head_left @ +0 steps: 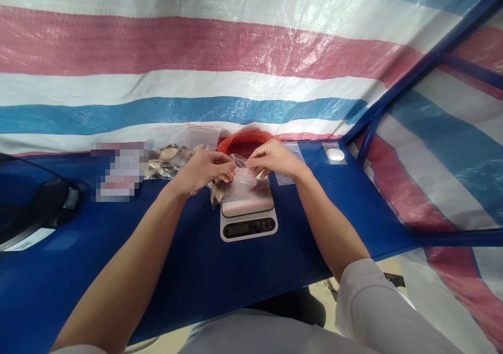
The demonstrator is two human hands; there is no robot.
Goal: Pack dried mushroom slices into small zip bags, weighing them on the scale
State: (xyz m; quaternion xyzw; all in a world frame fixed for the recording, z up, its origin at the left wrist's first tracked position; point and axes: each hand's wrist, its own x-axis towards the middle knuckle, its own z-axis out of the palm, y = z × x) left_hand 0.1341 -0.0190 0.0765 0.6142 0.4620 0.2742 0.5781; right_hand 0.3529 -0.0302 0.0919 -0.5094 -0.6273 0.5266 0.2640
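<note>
Both of my hands pinch a clear plastic zip bag (244, 175) above a white kitchen scale (247, 204). My left hand (208, 171) grips the bag's left side, fingers closed. On its right side my right hand (273, 159) holds it between thumb and fingers. The scale's dark display and buttons face me. Just left of the scale lies a small clear bag with brownish dried pieces (217, 192), partly behind my left hand. A red bag (247, 140) stands open behind my hands; its contents are hidden.
Larger clear bags of dried slices (168, 157) lie at the back left of the blue table (188, 259). Flat clear bags (288, 173) rest right of the scale. A white rounded object (335, 154) sits farther right. A black object (43, 207) is at far left; blue frame bars edge the right.
</note>
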